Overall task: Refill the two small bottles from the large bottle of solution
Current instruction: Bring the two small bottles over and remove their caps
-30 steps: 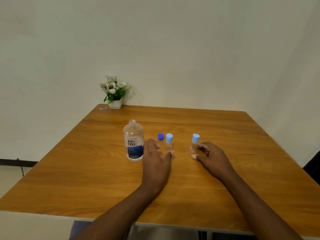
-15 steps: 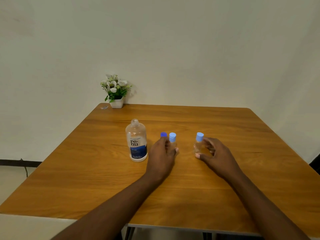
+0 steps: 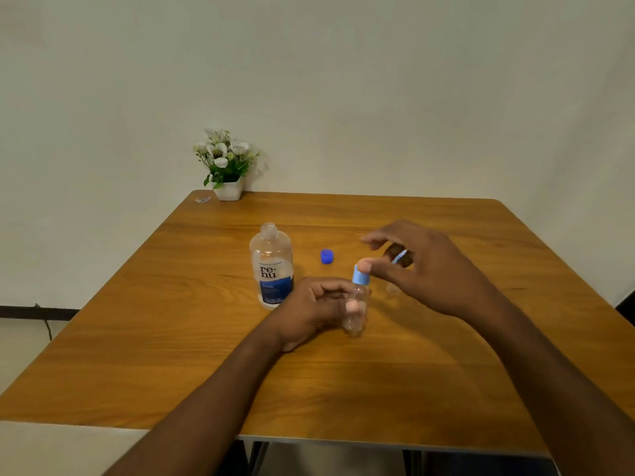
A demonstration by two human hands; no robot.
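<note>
Pulled nearer, small bottle (image 3: pixel 355 314) gripped by left hand (image 3: pixel 309 310); right hand (image 3: pixel 429 273) loose, thumb touching cap (image 3: pixel 360 278).

On view: large bottle (image 3: pixel 271 269), 1; small bottles (image 3: pixel 355 312), 2; light blue caps (image 3: pixel 360 278), 2; dark blue cap (image 3: pixel 326 256), 1; hands, 2: left hand (image 3: pixel 309 310), right hand (image 3: pixel 436 269); potted flowers (image 3: pixel 225 166), 1; table (image 3: pixel 206 355), 1

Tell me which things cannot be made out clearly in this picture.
- Second small clear plastic bottle, head view: the right hand covers it; only its base and a blurred light blue strip show.
- Small clear plastic bottle with light blue cap: the left hand's fingers hide its middle and fill level.
- Right hand's grip on that cap: motion blur.
- Tiny clear object at the brown wooden table's far corner: too small.
</note>
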